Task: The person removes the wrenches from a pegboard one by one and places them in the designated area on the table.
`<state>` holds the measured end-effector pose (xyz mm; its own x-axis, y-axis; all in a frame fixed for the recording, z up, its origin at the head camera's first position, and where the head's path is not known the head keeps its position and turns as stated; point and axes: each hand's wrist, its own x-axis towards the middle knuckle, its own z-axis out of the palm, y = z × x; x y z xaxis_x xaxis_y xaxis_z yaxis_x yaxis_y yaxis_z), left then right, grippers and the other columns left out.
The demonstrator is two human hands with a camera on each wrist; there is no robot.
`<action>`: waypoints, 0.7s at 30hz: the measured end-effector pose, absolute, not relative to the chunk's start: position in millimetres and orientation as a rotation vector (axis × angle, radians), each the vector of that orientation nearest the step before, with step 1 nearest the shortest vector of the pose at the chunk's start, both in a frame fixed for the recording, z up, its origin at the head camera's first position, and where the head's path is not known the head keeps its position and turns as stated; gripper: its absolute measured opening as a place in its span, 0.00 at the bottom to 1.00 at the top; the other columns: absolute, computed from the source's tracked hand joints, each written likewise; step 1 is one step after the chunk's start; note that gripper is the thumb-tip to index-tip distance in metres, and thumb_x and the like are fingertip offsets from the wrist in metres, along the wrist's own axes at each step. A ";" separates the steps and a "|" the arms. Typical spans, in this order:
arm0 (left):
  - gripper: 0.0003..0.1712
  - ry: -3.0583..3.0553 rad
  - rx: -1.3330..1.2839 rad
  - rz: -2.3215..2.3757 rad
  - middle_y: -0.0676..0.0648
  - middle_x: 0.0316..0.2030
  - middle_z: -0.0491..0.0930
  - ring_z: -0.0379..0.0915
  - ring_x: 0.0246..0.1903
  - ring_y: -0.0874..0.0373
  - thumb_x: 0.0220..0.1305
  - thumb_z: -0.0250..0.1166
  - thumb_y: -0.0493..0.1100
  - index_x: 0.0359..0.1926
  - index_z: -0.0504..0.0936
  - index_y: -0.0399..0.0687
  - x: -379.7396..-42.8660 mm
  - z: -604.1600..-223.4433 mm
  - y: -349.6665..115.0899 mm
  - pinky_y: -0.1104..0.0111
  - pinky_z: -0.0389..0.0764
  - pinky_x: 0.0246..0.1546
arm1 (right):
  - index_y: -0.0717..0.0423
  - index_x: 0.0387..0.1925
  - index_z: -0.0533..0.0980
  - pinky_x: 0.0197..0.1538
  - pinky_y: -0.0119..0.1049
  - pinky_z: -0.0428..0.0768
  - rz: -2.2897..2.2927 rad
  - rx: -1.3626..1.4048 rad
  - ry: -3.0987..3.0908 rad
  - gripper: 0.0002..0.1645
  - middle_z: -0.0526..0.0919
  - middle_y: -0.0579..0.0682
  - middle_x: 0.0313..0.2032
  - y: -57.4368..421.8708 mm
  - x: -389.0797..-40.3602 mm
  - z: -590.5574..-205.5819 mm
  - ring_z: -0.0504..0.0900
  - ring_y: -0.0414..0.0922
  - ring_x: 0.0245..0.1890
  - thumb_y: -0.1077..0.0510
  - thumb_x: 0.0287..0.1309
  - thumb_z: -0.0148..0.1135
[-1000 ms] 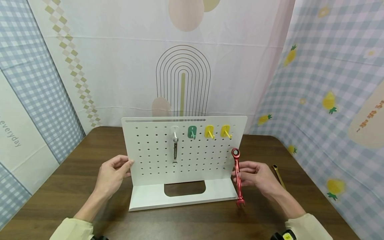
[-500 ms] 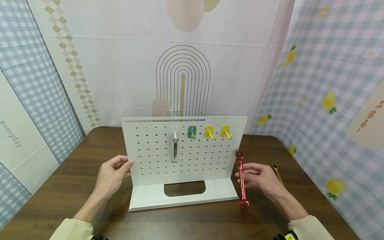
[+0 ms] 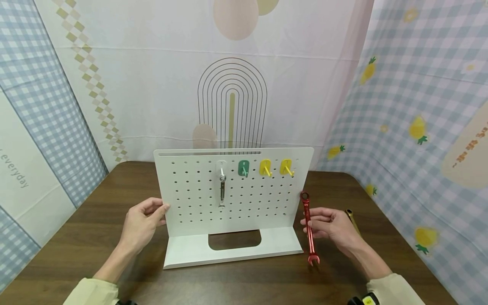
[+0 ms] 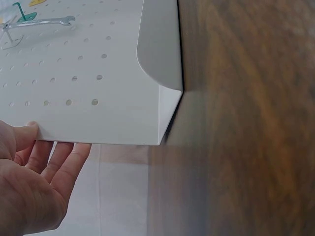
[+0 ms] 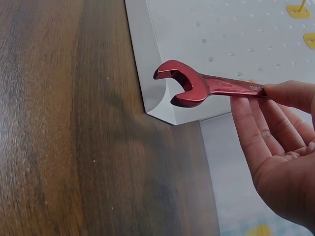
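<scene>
A white pegboard stand (image 3: pixel 190 199) stands upright on the wooden table. My left hand (image 3: pixel 142 222) pinches its left edge, thumb on the front and fingers behind, as the left wrist view shows. With my right hand (image 3: pixel 331 226) I hold a red combination wrench (image 3: pixel 309 231) between thumb and fingers, just beside the board's right edge. The wrench's ring end points up and its open end (image 5: pixel 184 83) down toward the table. A small silver wrench (image 3: pixel 222 190) hangs from a white hook (image 3: pixel 222 168) on the board. To its right are a green hook (image 3: pixel 244 168) and two yellow hooks (image 3: pixel 265 167).
A gold wrench (image 3: pixel 351 219) lies on the table (image 3: pixel 244 284) to the right, partly hidden behind my right hand. Patterned cloth (image 3: pixel 152 76) hangs behind and at both sides of the table.
My right hand has moved slightly right with the red wrench, which went from overlapping the board's right edge to beside it. The left hand has stayed put on the board.
</scene>
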<state>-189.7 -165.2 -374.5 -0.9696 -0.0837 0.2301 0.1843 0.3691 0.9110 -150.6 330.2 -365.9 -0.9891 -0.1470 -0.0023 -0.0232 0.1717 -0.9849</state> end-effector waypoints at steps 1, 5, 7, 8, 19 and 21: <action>0.11 -2.394 -0.089 -1.640 0.44 0.38 0.88 0.81 0.31 0.68 0.74 0.68 0.39 0.48 0.85 0.32 -189.6 -374.6 -165.2 0.76 0.89 0.34 | 0.67 0.54 0.80 0.43 0.43 0.93 -1.953 -0.167 2.331 0.15 0.93 0.49 0.42 330.8 -150.6 -366.1 0.92 0.45 0.39 0.66 0.68 0.67; 0.12 -2.396 -0.085 -1.644 0.44 0.38 0.88 0.81 0.31 0.68 0.75 0.68 0.39 0.48 0.85 0.32 -189.5 -374.7 -165.4 0.76 0.89 0.34 | 0.66 0.54 0.81 0.44 0.42 0.93 -1.957 -0.133 2.339 0.15 0.93 0.48 0.41 332.8 -151.1 -367.5 0.92 0.45 0.39 0.66 0.68 0.68; 0.12 -2.394 -0.085 -1.647 0.44 0.38 0.88 0.82 0.31 0.68 0.75 0.68 0.39 0.48 0.85 0.32 -189.5 -374.6 -165.4 0.75 0.89 0.34 | 0.66 0.54 0.81 0.44 0.42 0.93 -1.955 -0.112 2.347 0.15 0.93 0.47 0.41 333.7 -151.2 -368.0 0.92 0.45 0.39 0.66 0.68 0.68; 0.12 -2.394 -0.085 -1.647 0.44 0.38 0.88 0.81 0.31 0.68 0.75 0.68 0.39 0.48 0.85 0.32 -189.5 -374.6 -165.3 0.75 0.89 0.34 | 0.66 0.55 0.81 0.44 0.42 0.93 -1.951 -0.105 2.350 0.15 0.93 0.47 0.41 334.2 -151.0 -368.2 0.92 0.45 0.39 0.65 0.68 0.68; 0.11 -2.389 -0.092 -1.641 0.44 0.38 0.88 0.81 0.31 0.68 0.74 0.68 0.39 0.48 0.85 0.33 -189.9 -374.6 -165.0 0.74 0.89 0.35 | 0.67 0.56 0.80 0.44 0.42 0.93 -1.933 -0.059 2.369 0.17 0.93 0.47 0.42 340.5 -150.4 -369.0 0.92 0.46 0.41 0.64 0.69 0.67; 0.11 -2.387 -0.091 -1.641 0.44 0.38 0.88 0.81 0.31 0.68 0.74 0.68 0.39 0.48 0.85 0.32 -190.0 -374.5 -164.9 0.74 0.89 0.34 | 0.68 0.57 0.80 0.45 0.42 0.93 -1.926 -0.053 2.378 0.18 0.93 0.47 0.42 342.0 -150.6 -368.8 0.92 0.47 0.42 0.64 0.69 0.67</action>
<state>-190.0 -164.9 -374.5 -0.9686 -0.0853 0.2334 0.1874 0.3661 0.9115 -150.6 342.0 -368.8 -0.9961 -0.0776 -0.0412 0.0242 0.2084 -0.9778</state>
